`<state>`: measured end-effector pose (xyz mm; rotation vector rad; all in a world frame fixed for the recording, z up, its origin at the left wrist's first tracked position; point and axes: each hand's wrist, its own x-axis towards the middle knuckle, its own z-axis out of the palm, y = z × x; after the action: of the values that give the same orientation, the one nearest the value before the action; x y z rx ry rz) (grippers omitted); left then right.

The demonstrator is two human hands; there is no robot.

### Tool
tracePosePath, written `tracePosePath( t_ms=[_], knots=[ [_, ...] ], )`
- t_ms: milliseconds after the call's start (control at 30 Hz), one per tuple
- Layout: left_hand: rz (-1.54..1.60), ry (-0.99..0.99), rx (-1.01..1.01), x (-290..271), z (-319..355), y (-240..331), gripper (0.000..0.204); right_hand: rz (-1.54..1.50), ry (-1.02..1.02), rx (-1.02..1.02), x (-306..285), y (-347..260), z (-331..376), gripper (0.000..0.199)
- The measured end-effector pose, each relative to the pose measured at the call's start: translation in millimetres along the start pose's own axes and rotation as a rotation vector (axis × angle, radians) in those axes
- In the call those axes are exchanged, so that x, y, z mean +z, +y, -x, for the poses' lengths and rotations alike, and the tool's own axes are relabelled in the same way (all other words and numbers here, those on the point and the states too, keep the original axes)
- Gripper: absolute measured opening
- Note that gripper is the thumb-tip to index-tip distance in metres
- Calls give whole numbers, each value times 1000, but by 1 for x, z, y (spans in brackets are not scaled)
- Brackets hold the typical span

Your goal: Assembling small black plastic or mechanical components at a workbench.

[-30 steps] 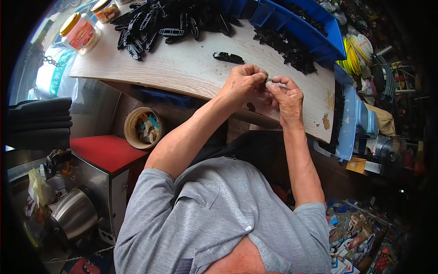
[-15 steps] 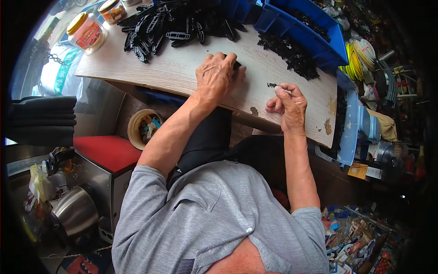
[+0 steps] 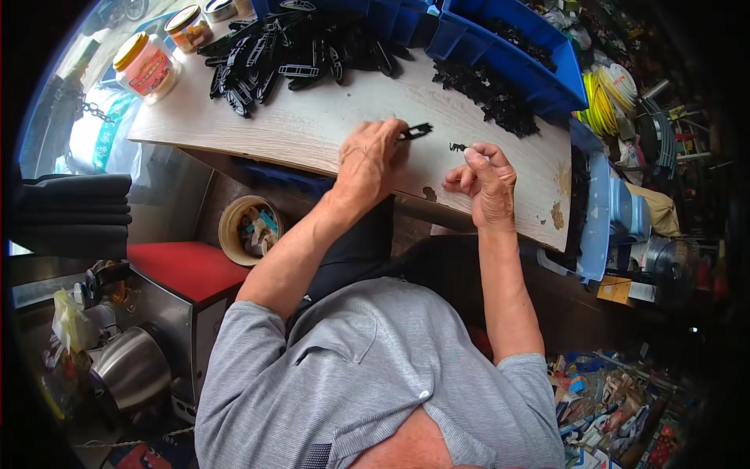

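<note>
Over the middle of the table's near side, my left hand [image 3: 370, 159] is closed around a black plastic frame piece [image 3: 416, 131]; one end sticks out past the fingers toward the right, the rest is hidden by the hand. To its right, my right hand [image 3: 490, 178] pinches a small black toothed clip [image 3: 458, 147] between thumb and index finger. The clip points left, apart from the frame piece. A heap of long black plastic frame pieces [image 3: 301, 70] lies at the back left. Small black clips [image 3: 500, 100] are piled at the back right.
The pale wooden table [image 3: 234, 129] has worn patches at its right end. A blue bin [image 3: 574, 78] with more small black parts stands behind the clips. Jars [image 3: 146, 70] stand at the far left. Below are a waste bucket [image 3: 234, 227] and a red-topped cabinet [image 3: 183, 270].
My left hand has turned and drawn slightly nearer, lifting the black frame piece so its end shows. My right hand, still pinching the clip, has shifted slightly left.
</note>
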<state>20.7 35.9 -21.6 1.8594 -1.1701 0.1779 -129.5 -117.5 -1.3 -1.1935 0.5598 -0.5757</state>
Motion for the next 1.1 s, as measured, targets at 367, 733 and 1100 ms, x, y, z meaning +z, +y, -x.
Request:
tracePosePath(
  t_ms=[367, 733, 1100],
  knots=[
    [1115, -260, -587, 18, -4, 39, 28, -103, -95, 7, -1, 0, 2, 15],
    [1129, -308, -731, 14, -10, 38, 26, -100, -68, 120, 5, -6, 3, 15],
    [1178, -163, -768, 13, -6, 37, 16, 227, -135, 219, 12, -16, 7, 26]
  ],
)
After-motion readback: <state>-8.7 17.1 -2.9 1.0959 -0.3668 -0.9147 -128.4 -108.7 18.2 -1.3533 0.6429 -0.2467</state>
